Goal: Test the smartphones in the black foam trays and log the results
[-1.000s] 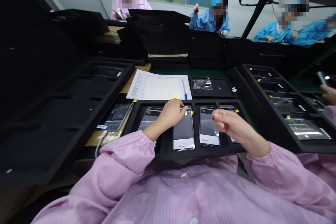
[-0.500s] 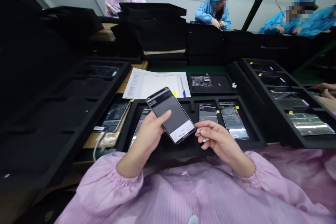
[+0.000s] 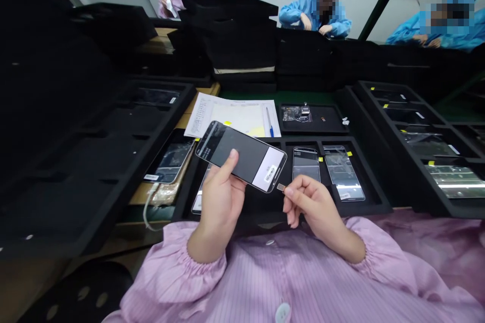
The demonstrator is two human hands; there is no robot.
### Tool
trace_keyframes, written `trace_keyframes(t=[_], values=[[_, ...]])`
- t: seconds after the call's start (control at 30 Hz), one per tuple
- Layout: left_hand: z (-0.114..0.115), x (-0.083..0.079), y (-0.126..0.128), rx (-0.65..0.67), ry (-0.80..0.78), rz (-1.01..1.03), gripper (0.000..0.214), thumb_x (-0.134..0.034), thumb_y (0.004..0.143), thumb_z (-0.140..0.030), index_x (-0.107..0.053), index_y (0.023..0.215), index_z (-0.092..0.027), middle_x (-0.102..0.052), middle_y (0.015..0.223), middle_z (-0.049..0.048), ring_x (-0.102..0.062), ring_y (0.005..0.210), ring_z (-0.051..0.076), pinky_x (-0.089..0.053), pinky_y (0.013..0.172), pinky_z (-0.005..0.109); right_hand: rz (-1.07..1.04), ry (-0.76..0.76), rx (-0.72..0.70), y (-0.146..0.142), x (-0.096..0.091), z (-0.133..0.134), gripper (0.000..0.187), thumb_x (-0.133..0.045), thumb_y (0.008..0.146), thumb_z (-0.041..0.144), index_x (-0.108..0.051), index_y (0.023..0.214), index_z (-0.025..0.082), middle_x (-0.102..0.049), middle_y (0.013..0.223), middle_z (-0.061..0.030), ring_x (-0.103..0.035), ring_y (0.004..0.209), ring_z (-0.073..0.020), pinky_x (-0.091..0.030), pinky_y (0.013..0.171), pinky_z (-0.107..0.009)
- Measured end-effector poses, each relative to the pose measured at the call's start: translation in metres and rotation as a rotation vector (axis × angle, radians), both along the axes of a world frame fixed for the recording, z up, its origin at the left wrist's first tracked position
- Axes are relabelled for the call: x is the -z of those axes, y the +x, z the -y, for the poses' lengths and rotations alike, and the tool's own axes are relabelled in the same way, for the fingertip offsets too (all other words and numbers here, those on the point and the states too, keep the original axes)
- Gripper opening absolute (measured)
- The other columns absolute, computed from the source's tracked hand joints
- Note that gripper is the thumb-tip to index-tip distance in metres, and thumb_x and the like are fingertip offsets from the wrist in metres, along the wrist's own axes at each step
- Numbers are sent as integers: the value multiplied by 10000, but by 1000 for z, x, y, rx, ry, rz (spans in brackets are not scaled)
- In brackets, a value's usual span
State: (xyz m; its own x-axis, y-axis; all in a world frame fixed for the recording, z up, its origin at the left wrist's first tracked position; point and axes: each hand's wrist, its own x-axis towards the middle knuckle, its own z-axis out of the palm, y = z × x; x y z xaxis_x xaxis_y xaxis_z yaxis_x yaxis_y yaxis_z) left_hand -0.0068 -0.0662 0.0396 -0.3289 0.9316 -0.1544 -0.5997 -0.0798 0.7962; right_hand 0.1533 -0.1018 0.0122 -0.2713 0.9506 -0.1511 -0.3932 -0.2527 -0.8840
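Note:
My left hand (image 3: pixel 223 194) grips a smartphone (image 3: pixel 244 154), thumb across its lit screen. The phone lies tilted, its bottom end with a white barcode label pointing right. Between thumb and fingertips of my right hand (image 3: pixel 314 204) is a small SIM card tray (image 3: pixel 281 187). It sits just off the phone's bottom edge; I see a narrow gap there. Below both hands lies a black foam tray (image 3: pixel 375 202). One phone (image 3: pixel 306 162) and another phone (image 3: pixel 344 174) rest in its right part, and a third phone (image 3: pixel 198 197) is partly hidden behind my left hand.
Behind the phone lie paper sheets (image 3: pixel 200 116) with a blue pen (image 3: pixel 270 123). A small black tray (image 3: pixel 322 123) holds a plastic bag and small parts. At left, a phone (image 3: pixel 172 161) has a white cable (image 3: pixel 147 207). Another phone tray (image 3: pixel 424 131) stands right; co-workers sit beyond stacked trays.
My left hand has turned the phone flatter, its bottom end now pointing right. The SIM card tray shows more clearly in my right fingers. A co-worker's hand at the far right has left the view.

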Motion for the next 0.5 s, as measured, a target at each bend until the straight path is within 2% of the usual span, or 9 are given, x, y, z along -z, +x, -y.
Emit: trace_keyframes(t=[0.23, 0.33, 0.5], values=[[8, 0, 8, -11, 66, -142, 334, -742, 809, -392, -681, 1088, -218, -746, 1089, 51, -634, 1183, 214, -491, 1033, 322, 57, 21, 55, -5, 0, 1, 346, -801, 776, 445, -577, 723, 187, -684, 557, 17, -588, 374, -89, -482, 342, -144], [10, 2, 11, 14, 73, -132, 365, -753, 795, -407, -670, 1101, -227, -742, 1091, 41, -657, 1132, 211, -519, 988, 320, 52, 24, 18, -3, 1, 1, 361, -826, 744, 451, -583, 720, 184, -702, 574, 0, -626, 407, -108, -502, 362, -156], [15, 11, 20, 88, 18, -71, 339, -790, 750, -444, -675, 979, -222, -743, 1023, 15, -691, 1012, 198, -555, 907, 312, 39, -4, 38, -1, 6, 3, 403, -871, 678, 444, -562, 677, 186, -689, 539, -3, -628, 393, -128, -501, 362, -175]])
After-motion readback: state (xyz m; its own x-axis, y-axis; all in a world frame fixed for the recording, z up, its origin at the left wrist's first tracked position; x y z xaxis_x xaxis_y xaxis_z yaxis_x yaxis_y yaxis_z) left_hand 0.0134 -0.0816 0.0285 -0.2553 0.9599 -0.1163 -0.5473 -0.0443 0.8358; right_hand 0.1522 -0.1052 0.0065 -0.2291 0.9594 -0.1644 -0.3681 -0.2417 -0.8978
